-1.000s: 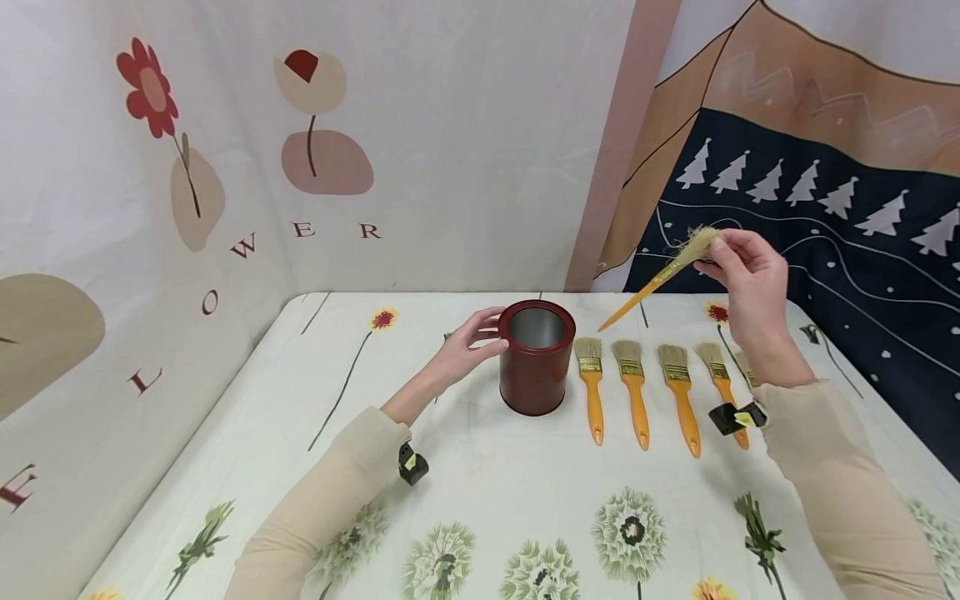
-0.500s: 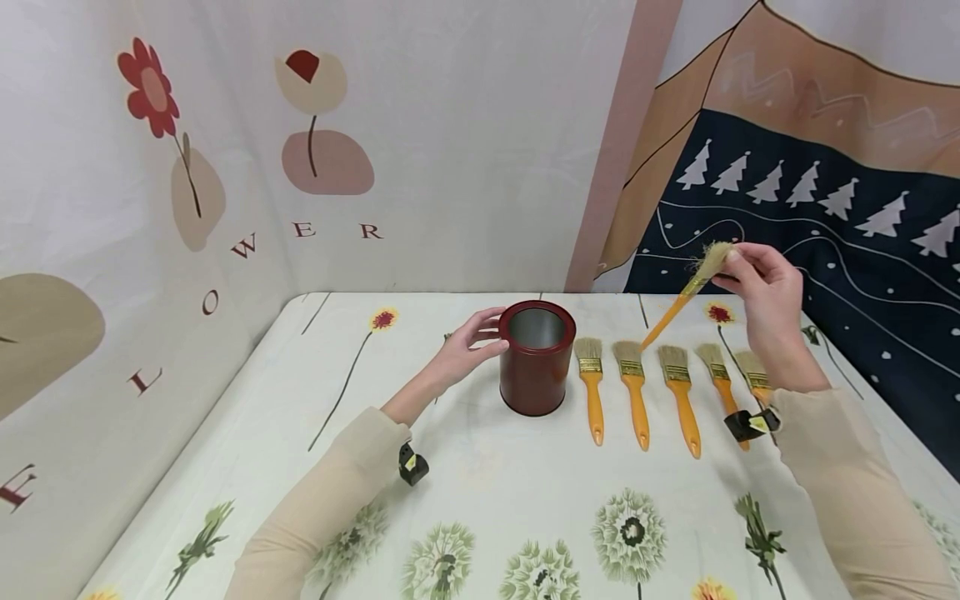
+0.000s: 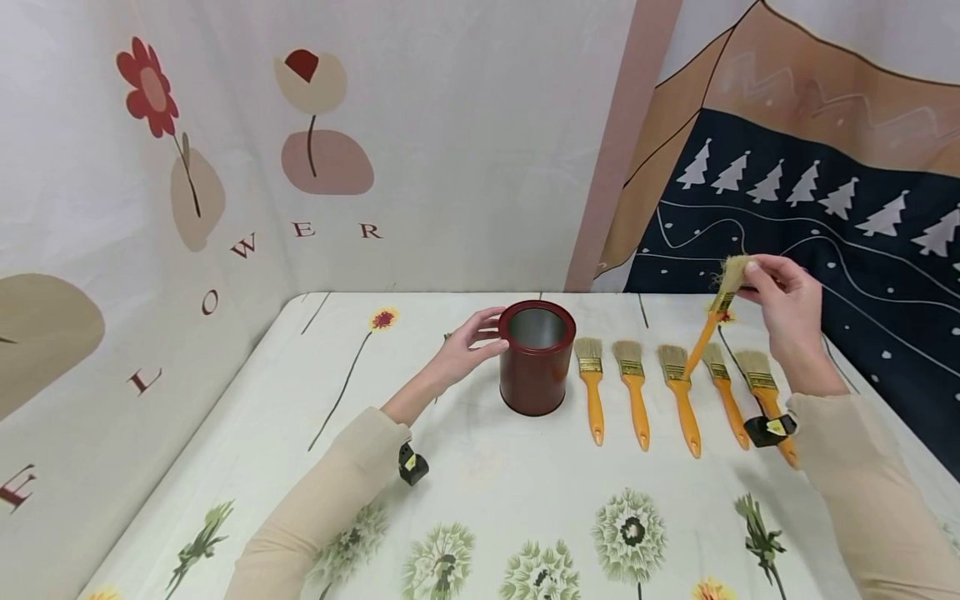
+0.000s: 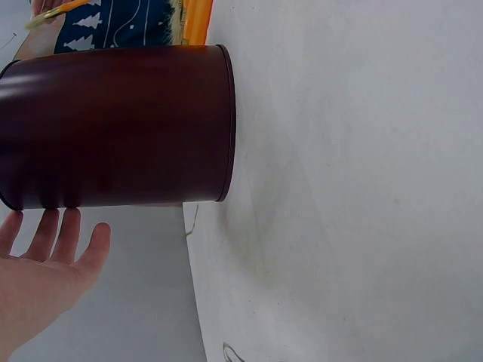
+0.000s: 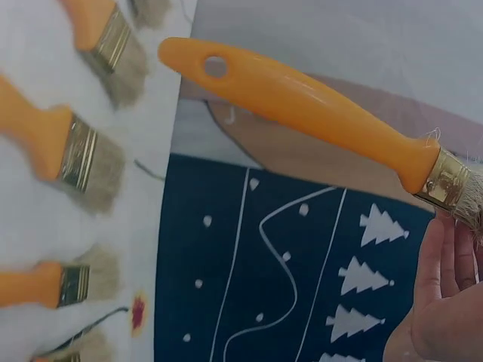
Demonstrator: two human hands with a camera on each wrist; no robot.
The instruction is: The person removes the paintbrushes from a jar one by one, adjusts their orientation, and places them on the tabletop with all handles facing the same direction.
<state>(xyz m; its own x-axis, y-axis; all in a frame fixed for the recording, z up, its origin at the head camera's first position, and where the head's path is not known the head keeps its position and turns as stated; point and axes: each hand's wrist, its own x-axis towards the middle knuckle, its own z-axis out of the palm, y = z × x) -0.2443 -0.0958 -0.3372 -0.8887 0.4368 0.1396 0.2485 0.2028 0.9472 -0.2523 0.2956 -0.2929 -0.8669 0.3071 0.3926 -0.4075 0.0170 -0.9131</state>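
My left hand (image 3: 467, 348) rests its fingertips against the left side of a dark red metal can (image 3: 534, 383), which stands upright with its top uncovered. In the left wrist view, the fingers (image 4: 66, 240) are extended and touch the can wall. My right hand (image 3: 797, 325) pinches a paintbrush (image 3: 702, 340) by its pale bristles, holding it in the air with the orange handle slanting down to the left. The right wrist view shows the handle (image 5: 302, 102) with a hole near its end and a brass-coloured ferrule (image 5: 444, 181). The right fingertips are partly hidden behind the bristles.
Several more orange-handled paintbrushes lie in a row to the can's right, bristles away from me, from the nearest brush (image 3: 592, 400) to the far-right one (image 3: 761, 383). A flower-print cloth (image 3: 480, 500) covers the table. Printed curtains (image 3: 465, 150) hang behind it.
My right hand has moved right and slightly down with the paintbrush, whose handle now points more steeply downward over the row. The left hand and can have stayed put.
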